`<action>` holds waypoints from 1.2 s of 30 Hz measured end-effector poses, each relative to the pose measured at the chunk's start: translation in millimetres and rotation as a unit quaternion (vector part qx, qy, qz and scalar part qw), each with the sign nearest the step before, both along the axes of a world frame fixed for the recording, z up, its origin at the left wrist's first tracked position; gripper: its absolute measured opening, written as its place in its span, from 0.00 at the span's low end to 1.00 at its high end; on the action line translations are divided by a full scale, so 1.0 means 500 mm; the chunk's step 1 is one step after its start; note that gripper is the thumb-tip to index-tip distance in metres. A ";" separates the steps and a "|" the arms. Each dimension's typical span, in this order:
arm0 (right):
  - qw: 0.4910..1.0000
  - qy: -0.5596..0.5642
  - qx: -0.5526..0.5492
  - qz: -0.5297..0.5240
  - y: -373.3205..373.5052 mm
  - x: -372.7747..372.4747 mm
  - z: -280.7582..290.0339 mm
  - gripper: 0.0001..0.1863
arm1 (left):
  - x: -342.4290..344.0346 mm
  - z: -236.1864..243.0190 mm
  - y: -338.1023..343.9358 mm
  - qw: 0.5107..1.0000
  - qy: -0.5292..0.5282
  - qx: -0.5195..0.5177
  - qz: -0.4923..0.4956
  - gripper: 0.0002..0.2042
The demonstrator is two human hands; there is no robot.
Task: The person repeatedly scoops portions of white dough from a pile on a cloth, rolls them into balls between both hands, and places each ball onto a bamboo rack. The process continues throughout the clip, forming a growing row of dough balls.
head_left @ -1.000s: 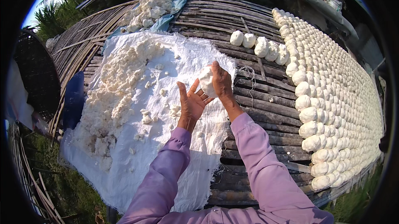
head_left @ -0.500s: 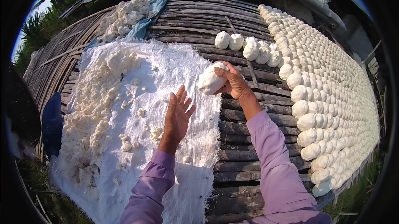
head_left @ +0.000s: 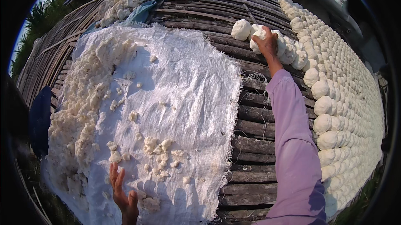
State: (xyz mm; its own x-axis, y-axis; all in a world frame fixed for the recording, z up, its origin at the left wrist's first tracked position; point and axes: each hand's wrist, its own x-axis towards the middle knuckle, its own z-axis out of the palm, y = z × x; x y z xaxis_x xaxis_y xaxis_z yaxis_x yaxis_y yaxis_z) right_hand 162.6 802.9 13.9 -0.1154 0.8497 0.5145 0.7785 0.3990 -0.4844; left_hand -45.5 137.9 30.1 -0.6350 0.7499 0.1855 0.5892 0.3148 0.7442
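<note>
right hand (head_left: 267, 43) grips a white dough ball (head_left: 257, 41) among the rows; left hand (head_left: 123, 193) lies flat, released, on the white sack (head_left: 196, 99).

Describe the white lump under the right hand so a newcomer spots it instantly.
On the dark slatted bamboo platform, find the short row of round white dough balls at the far end, left of the big field of balls. The lump is second from left, the only one gripped by the right hand.
</note>
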 end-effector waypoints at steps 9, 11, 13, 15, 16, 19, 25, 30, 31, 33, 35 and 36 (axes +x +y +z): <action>0.946 -0.314 -0.045 -0.064 0.018 -0.010 0.036 0.35 | -0.014 -0.006 -0.140 0.982 0.142 -0.120 0.021 0.30; 0.956 -0.289 -0.027 -0.026 0.019 -0.034 0.074 0.37 | -0.009 -0.012 -0.172 0.981 0.137 -0.138 0.027 0.30; 0.975 -0.203 0.027 0.089 -0.015 -0.092 0.111 0.38 | 0.002 -0.023 -0.197 0.981 0.099 -0.166 0.022 0.32; 0.962 -0.062 -0.103 0.247 -0.109 -0.169 0.133 0.37 | 0.011 -0.035 -0.213 0.978 0.097 -0.185 0.008 0.34; 0.919 0.027 -0.243 0.311 -0.182 -0.204 0.137 0.36 | 0.014 -0.040 -0.218 0.979 0.108 -0.171 0.007 0.34; 0.802 0.010 -0.403 0.442 -0.439 -0.324 0.153 0.36 | 0.011 -0.051 -0.220 0.982 0.121 -0.143 -0.015 0.35; 0.645 -0.020 -0.439 0.625 -0.886 -0.599 0.161 0.49 | 0.000 -0.066 -0.228 0.994 0.096 -0.049 -0.014 0.36; 0.680 -0.100 -0.258 0.679 -1.099 -0.783 0.158 0.58 | -0.001 -0.079 -0.237 0.996 0.082 0.014 -0.013 0.35; 0.685 -0.095 -0.236 0.683 -1.132 -0.809 0.159 0.60 | -0.001 -0.080 -0.238 0.997 0.075 0.023 -0.012 0.35; 0.688 -0.093 -0.213 0.687 -1.198 -0.851 0.157 0.62 | 0.000 -0.083 -0.240 0.996 0.076 0.038 -0.006 0.35; 0.711 -0.117 -0.161 0.675 -1.265 -0.882 0.144 0.61 | 0.001 -0.086 -0.242 0.997 0.060 0.049 -0.001 0.35; 0.725 -0.133 -0.141 0.661 -1.293 -0.894 0.137 0.61 | 0.001 -0.088 -0.243 0.997 0.054 0.054 0.001 0.35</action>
State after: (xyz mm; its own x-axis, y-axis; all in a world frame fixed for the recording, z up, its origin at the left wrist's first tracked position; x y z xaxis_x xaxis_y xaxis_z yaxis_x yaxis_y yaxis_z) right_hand -284.3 156.3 82.4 -0.9880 -0.0279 0.1520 -0.1140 0.7959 -0.5947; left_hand -45.0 16.4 -13.8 -0.6080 0.7206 0.3332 0.6677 0.2370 0.7057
